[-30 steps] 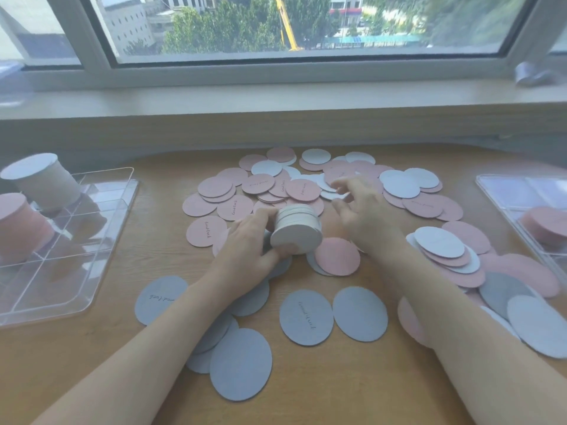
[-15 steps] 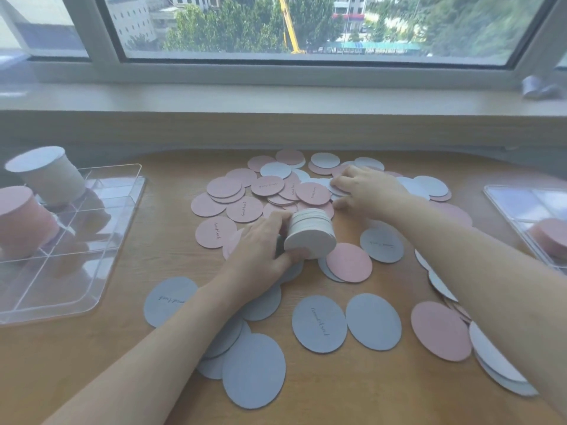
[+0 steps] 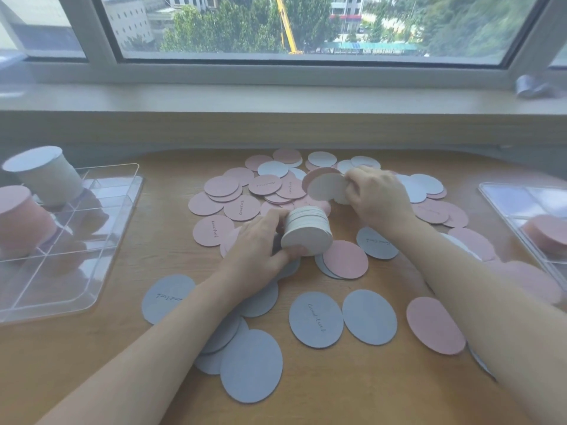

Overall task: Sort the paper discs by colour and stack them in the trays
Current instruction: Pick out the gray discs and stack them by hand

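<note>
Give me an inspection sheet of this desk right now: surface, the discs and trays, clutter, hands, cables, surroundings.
Surface: wooden table, discs scattered across it.
Job's things: loose pink discs, grey discs; left tray holds a white stack and a pink stack; right tray holds pink discs.
Clutter: nothing seen.
Hands: left hand grips a white disc stack; right hand pinches lifted discs.
Cables: nothing seen.
Surroundings: window, sill.

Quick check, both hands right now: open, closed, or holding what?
Left hand: closed around a stack of white discs, held on its side.
Right hand: pinching lifted paper discs, a white one in front and a pink one behind.
</note>
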Available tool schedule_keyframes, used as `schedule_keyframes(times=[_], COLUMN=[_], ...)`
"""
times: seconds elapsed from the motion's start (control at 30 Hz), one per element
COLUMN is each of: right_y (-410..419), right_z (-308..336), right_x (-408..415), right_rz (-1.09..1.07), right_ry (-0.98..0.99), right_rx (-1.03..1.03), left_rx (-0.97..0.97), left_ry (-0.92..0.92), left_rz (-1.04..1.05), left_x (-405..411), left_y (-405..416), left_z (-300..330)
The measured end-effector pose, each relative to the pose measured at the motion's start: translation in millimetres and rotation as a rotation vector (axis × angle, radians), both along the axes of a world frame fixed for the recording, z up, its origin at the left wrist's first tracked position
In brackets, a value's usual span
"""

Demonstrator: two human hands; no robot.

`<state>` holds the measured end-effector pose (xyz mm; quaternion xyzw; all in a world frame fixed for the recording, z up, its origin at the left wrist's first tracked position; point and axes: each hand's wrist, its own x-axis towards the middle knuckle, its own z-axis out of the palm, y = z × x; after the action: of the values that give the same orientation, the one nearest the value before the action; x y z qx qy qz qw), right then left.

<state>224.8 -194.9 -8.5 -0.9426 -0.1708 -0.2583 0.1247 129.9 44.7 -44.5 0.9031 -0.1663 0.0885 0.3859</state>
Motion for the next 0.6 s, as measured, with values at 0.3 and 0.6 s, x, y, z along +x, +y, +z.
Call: schedule_keyframes(times=[0.3,0.6], right_y=[0.7,0.0], right_z=[-4.2,-9.0], right_x=[-37.3,-64.8], right_rz=[0.000,0.106], right_ry=[0.035,0.144], right_rx=[0.274,0.616], left_rx=[-0.014,-0.050], left_ry=[-0.005,0.008], left_rz=[-0.012,-0.031], left_x=[-1.1,-2.1], left_y=[0.3,0.0], left_z=[0.9,2.9])
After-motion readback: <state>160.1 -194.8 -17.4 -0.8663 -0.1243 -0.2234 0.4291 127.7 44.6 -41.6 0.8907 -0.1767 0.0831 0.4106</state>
